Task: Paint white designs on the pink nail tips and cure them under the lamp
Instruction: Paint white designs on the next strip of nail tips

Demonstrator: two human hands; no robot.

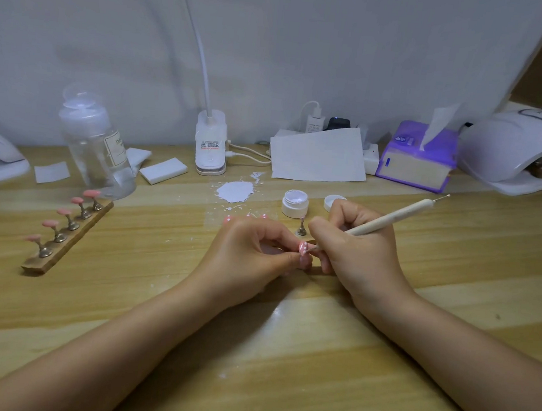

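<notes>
wooden table (417, 319) holds nail stand (68, 235), jar (294, 203), perhaps spilled paint (235, 191).

I see a wooden table (450, 322) backed by a white cloth (279, 40). At the back left stands a clear pump bottle (98, 145), with a white sponge block (163, 170) beside it. A clip-on desk light (211, 143) stands mid-back. A sheet of paper (317, 155) leans beside a purple tissue pack (416, 159).

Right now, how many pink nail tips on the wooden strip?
5, on the wooden strip. One more pink nail tip is in the left hand.
</notes>
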